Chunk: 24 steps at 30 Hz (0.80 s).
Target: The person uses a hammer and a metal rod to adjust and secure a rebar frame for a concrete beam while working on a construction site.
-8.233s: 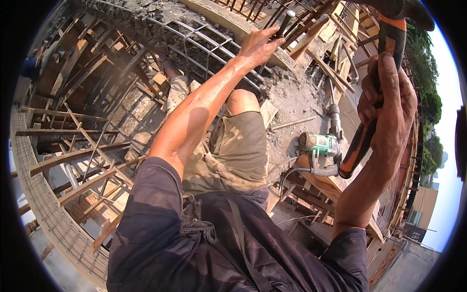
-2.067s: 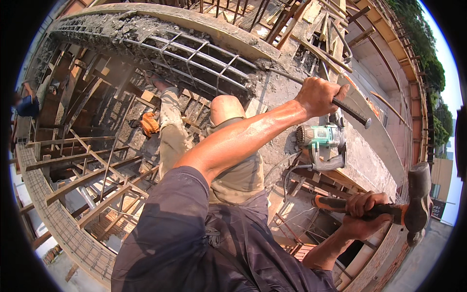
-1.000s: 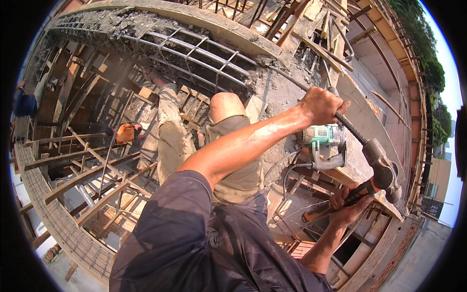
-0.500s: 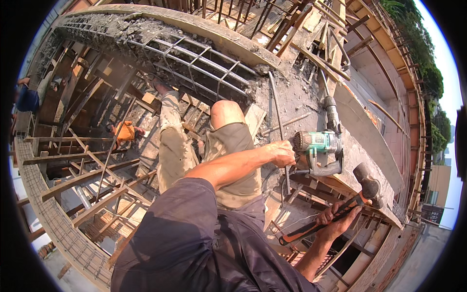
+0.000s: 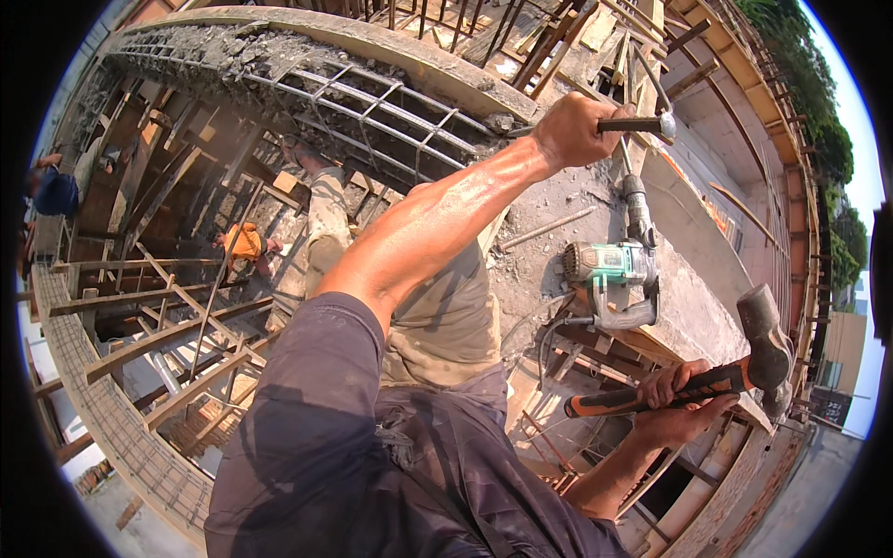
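Observation:
My left hand (image 5: 579, 130) is raised over the concrete, closed round a steel chisel (image 5: 633, 124). The chisel lies roughly level across the view, its flattened, shiny end sticking out to the right of the fist. My right hand (image 5: 677, 405), lower right, grips a sledgehammer (image 5: 768, 339) by its black and orange handle, partway along. The hammer's heavy dark steel head is at the right, apart from the chisel. Between the hands a green and grey demolition drill (image 5: 609, 265) lies on the concrete, its bit pointing to the far side; neither hand touches it.
A broken concrete beam with bare rebar (image 5: 372, 116) runs across the far side, rubble along it. Deep openings with timber props (image 5: 200, 321) lie at the left. A person in an orange shirt (image 5: 245, 242) is below. A loose rod (image 5: 547, 229) rests beside the drill.
My left hand has lifted the chisel up and away from beside the drill, tipping it from lengthwise to nearly level. My right hand has moved the sledgehammer right and slightly up.

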### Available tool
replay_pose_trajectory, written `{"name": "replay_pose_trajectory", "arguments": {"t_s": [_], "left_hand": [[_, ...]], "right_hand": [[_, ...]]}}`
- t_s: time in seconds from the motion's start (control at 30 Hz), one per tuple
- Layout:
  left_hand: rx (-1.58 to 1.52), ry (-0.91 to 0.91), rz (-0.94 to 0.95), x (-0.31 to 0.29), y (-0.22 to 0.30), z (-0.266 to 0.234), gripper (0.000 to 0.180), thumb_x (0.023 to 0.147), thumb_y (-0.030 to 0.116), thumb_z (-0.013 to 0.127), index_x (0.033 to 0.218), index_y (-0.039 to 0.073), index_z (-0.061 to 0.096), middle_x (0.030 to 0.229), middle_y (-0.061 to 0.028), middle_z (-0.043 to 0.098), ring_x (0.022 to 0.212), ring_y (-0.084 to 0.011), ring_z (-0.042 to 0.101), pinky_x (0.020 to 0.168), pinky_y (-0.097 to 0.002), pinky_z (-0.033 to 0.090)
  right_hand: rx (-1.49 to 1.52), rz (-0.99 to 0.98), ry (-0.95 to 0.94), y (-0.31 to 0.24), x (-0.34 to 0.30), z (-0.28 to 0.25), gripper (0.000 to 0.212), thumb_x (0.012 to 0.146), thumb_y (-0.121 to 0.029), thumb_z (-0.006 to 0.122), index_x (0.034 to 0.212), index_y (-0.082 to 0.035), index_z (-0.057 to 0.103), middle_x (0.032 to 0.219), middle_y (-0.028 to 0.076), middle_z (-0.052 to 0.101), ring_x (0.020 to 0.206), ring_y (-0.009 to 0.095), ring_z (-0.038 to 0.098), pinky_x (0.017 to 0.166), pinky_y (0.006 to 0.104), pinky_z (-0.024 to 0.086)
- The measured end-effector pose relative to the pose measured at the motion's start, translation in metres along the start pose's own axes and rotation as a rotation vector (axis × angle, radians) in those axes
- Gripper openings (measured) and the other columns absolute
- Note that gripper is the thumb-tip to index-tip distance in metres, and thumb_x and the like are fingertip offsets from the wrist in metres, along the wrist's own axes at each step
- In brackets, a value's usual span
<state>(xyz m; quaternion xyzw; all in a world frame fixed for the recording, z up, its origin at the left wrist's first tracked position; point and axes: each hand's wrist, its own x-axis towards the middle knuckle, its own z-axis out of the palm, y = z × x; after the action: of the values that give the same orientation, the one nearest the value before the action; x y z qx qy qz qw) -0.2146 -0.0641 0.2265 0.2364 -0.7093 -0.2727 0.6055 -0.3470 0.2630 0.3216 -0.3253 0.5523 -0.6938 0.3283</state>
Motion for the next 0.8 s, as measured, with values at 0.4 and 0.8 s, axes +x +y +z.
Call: {"name": "replay_pose_trajectory", "arguments": {"t_s": [0.4,0.8], "left_hand": [[0.309,0.344,0.032,0.055,0.034,-0.156,0.041,0.093,0.021,0.066,0.055,0.008,0.056,0.046,-0.0021,0.052,0.037,-0.0163,0.046,0.036,-0.0346,0.032],[0.872,-0.585,-0.622,0.008,-0.09,-0.079,0.035,0.083,0.012,0.064,0.117,0.007,0.067,0.107,-0.0225,0.069,0.105,-0.0367,0.067,0.09,-0.0469,0.053]], "right_hand": [[-0.116,0.546,0.101,0.091,-0.038,-0.028,0.068,0.089,-0.077,0.044,0.077,-0.01,0.046,0.053,-0.004,0.029,0.039,0.008,0.025,0.037,0.0243,0.023],[-0.458,0.789,-0.242,0.185,-0.043,-0.017,0.062,0.096,-0.063,0.048,0.063,-0.012,0.042,0.051,-0.004,0.034,0.04,0.007,0.032,0.037,0.025,0.024]]}}
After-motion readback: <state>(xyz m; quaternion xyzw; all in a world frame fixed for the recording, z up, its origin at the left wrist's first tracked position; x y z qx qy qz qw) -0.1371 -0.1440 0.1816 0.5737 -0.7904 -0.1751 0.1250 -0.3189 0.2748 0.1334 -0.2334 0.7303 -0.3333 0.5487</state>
